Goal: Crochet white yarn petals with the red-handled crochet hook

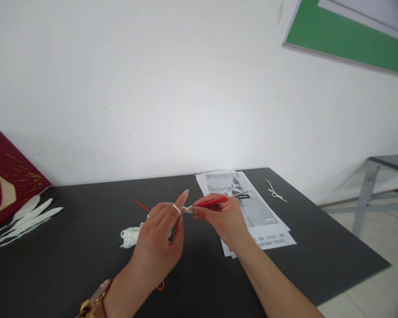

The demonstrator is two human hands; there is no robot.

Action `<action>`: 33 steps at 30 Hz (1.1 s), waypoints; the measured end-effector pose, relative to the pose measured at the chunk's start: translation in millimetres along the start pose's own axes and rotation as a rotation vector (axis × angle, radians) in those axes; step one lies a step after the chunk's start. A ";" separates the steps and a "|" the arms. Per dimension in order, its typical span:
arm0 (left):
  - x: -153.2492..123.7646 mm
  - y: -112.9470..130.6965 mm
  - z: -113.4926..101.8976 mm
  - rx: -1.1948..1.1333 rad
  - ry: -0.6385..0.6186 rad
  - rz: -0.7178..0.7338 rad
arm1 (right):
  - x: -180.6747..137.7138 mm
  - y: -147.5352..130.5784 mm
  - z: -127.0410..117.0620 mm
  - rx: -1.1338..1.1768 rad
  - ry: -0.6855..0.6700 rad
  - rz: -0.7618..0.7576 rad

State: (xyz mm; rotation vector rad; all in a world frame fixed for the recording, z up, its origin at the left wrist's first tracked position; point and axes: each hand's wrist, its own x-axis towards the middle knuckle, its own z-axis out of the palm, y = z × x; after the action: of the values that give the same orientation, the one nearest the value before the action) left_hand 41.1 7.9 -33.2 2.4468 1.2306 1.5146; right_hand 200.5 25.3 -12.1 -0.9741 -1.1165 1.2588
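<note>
Near the table's (86, 221) left end lie white leaf-shaped yarn pieces (36, 216). Next come a white yarn bundle (129, 237) and the left hand (157, 229), yarn wrapped on a raised finger, its grip pinched on a small white yarn piece (188, 210) above mid-table. That piece sits just left of the right hand's (223, 218) fingertips, closed round a red-handled crochet hook (212, 202), its long axis crosswise, hook end leftward. Beyond are printed sheets (257, 216) and, toward the far right corner, a yarn scrap (274, 193).
</note>
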 end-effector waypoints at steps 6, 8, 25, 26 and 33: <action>-4.0 -3.4 4.0 0.106 -0.034 0.186 | -0.2 -1.4 0.4 -0.016 0.006 0.013; -3.9 -3.2 3.7 0.080 -0.034 0.117 | -0.4 -1.4 0.1 -0.022 0.007 0.014; -3.1 1.6 4.6 -0.029 0.055 -0.140 | -1.5 -1.6 1.3 0.010 0.021 0.041; -2.5 1.9 4.8 -0.030 0.059 -0.131 | -1.7 -2.0 1.6 0.013 0.023 0.044; -3.0 -1.0 7.9 0.052 0.068 0.010 | -1.7 -2.8 3.4 0.017 0.038 0.044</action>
State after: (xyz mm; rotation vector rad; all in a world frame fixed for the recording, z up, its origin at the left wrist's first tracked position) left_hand 45.8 9.7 -40.0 2.4559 1.2868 1.6011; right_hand 197.9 23.3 -8.7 -1.0104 -1.0586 1.2781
